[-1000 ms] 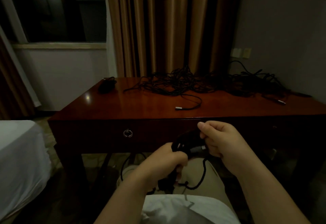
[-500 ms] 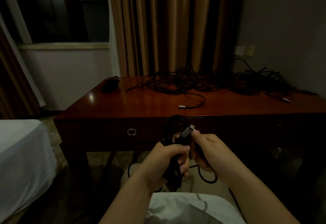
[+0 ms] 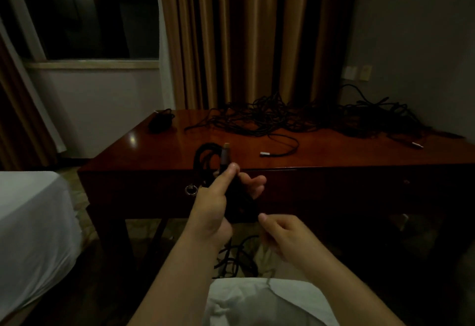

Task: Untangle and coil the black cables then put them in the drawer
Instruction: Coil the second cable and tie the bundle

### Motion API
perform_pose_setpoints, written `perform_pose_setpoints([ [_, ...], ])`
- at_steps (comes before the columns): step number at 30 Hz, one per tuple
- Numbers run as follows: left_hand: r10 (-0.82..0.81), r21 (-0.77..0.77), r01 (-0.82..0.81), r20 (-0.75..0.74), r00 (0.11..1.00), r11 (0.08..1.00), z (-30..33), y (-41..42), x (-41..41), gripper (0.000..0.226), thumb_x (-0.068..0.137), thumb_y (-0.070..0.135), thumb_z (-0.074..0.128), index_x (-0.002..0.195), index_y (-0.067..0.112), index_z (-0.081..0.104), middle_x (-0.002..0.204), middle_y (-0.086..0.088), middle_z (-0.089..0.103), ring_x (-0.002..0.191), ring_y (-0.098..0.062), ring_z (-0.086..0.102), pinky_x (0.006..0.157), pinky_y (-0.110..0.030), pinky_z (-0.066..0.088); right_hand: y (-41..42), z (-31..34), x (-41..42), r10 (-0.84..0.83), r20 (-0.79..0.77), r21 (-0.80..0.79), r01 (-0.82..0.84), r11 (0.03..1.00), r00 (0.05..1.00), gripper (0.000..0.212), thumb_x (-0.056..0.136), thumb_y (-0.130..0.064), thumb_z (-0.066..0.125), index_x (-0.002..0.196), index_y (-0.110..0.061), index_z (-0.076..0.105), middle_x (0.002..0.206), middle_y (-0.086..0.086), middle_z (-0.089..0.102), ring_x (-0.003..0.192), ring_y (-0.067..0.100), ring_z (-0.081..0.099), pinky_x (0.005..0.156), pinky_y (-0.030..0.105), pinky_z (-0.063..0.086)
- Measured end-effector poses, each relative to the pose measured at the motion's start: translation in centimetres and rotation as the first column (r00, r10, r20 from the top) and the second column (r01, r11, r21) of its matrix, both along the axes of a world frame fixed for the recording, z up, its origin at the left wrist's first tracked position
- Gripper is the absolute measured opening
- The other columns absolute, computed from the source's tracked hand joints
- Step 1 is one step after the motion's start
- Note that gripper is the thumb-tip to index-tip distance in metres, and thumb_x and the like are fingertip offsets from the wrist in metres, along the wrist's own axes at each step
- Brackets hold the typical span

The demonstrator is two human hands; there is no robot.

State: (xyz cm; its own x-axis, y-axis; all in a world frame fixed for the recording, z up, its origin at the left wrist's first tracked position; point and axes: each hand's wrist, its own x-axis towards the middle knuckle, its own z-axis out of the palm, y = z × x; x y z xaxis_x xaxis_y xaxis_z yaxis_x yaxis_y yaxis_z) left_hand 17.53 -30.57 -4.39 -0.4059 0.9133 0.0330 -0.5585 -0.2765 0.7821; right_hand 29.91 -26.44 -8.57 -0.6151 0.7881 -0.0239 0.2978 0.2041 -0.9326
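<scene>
Cable coil (image 3: 205, 161) with its plug end (image 3: 225, 154) upright sits pinched in the left hand (image 3: 218, 198), raised above the counter (image 3: 159, 156) edge. Right hand (image 3: 285, 238), gripping that plug a moment ago, has dropped below, fingers curled; whether it pinches a strand is unclear. Tangled cables (image 3: 308, 117) remain behind.

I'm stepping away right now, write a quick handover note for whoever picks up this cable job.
Left hand: grips the coiled black cable, thumb pinning its plug upright.
Right hand: fingers curled near the cable's loose tail; whether it holds it is unclear.
Desk: big cable tangle at the back, one small bundle at the back left corner.
Drawer: closed.
Done: one cable nearly coiled.
Left: finish it, untangle and coil the rest, put all in the drawer.
</scene>
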Motion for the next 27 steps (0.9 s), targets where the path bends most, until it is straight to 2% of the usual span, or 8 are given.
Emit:
perform_pose_setpoints([
  [3, 0.26, 0.016, -0.264, 0.11, 0.959, 0.964, 0.4, 0.8, -0.5, 0.027, 0.097, 0.017, 0.049, 0.071, 0.01, 0.051, 0.044, 0.006, 0.048, 0.042, -0.008, 0.055, 0.058, -0.03, 0.051, -0.7, -0.2, -0.3, 0.037, 0.127, 0.094, -0.049, 0.994, 0.991, 0.041, 0.099, -0.037, 0.04, 0.066, -0.014, 0.051, 0.04, -0.012, 0.037, 0.037, 0.001, 0.034, 0.042, 0.011, 0.026],
  [7, 0.503, -0.011, -0.575, -0.472, 0.724, 0.818, -0.4, 1.0, -1.8, 0.015, 0.098, 0.023, 0.049, 0.085, 0.019, 0.052, 0.051, 0.002, 0.054, 0.041, 0.0, 0.051, 0.052, -0.015, 0.044, -1.0, 1.8, 0.6, 0.118, 0.274, 0.209, -0.178, 0.962, 0.955, 0.038, 0.094, -0.039, 0.051, 0.058, -0.025, 0.054, 0.051, -0.01, 0.044, 0.046, 0.001, 0.04, 0.048, 0.015, 0.032],
  [11, 0.267, -0.035, -0.572, -0.86, 0.435, 0.82, -2.1, 1.4, -4.1, 0.008, 0.097, 0.024, 0.051, 0.099, 0.02, 0.056, 0.073, -0.006, 0.059, 0.066, -0.018, 0.062, 0.065, -0.035, 0.056, -1.3, 4.5, 2.4, 0.178, 0.293, 0.288, -0.264, 0.92, 0.939, 0.026, 0.094, -0.033, 0.053, 0.07, -0.028, 0.063, 0.057, -0.013, 0.052, 0.052, 0.0, 0.044, 0.053, 0.019, 0.034],
  [14, -0.056, -0.197, -0.434, -0.947, 0.316, 0.879, -3.0, 1.4, -3.1, 0.023, 0.093, 0.033, 0.056, 0.111, 0.02, 0.059, 0.094, -0.001, 0.065, 0.086, -0.02, 0.062, 0.081, -0.041, 0.053, -1.2, 5.8, 3.0, 0.155, 0.173, 0.328, -0.205, 0.922, 0.973, 0.024, 0.094, -0.025, 0.052, 0.073, -0.027, 0.063, 0.055, -0.019, 0.053, 0.051, -0.003, 0.045, 0.051, 0.013, 0.035],
  [18, -0.245, -0.362, -0.128, -0.814, 0.527, 0.923, -2.5, 0.9, -0.5, 0.024, 0.09, 0.044, 0.055, 0.107, 0.028, 0.062, 0.107, 0.007, 0.064, 0.091, -0.005, 0.057, 0.074, -0.023, 0.047, -0.3, 5.8, 3.3, 0.029, -0.079, 0.337, 0.0, 0.942, 0.996, 0.031, 0.094, -0.023, 0.049, 0.066, -0.022, 0.062, 0.052, -0.014, 0.051, 0.052, -0.003, 0.048, 0.054, 0.014, 0.038],
  [21, -0.374, -0.458, 0.059, -0.637, 0.674, 0.887, -1.7, -0.1, 0.1, 0.032, 0.085, 0.06, 0.044, 0.096, 0.033, 0.059, 0.081, 0.004, 0.059, 0.07, -0.009, 0.055, 0.062, -0.025, 0.045, 0.2, 5.4, 3.5, -0.065, -0.191, 0.252, 0.113, 0.961, 0.979, 0.03, 0.095, -0.022, 0.047, 0.069, -0.016, 0.06, 0.043, -0.014, 0.042, 0.042, -0.001, 0.04, 0.044, 0.012, 0.032],
  [24, -0.439, -0.444, 0.139, -0.699, 0.564, 0.885, -2.0, -0.2, 0.8, 0.041, 0.075, 0.066, 0.052, 0.096, 0.032, 0.059, 0.075, 0.0, 0.059, 0.057, -0.009, 0.056, 0.058, -0.027, 0.05, 0.4, 5.7, 3.5, -0.045, -0.21, 0.216, 0.091, 0.972, 0.977, 0.029, 0.095, -0.019, 0.047, 0.07, -0.013, 0.059, 0.043, -0.015, 0.042, 0.041, -0.001, 0.04, 0.044, 0.01, 0.032],
  [27, -0.452, -0.44, 0.138, -0.767, 0.455, 0.887, -2.8, 0.5, 1.0, 0.035, 0.077, 0.045, 0.072, 0.107, 0.029, 0.065, 0.102, -0.002, 0.068, 0.085, -0.017, 0.066, 0.081, -0.038, 0.055, 0.1, 6.0, 3.3, 0.055, -0.11, 0.25, -0.026, 0.968, 0.992, 0.03, 0.096, -0.016, 0.045, 0.07, -0.011, 0.06, 0.041, -0.018, 0.045, 0.043, -0.004, 0.045, 0.046, 0.008, 0.034],
])
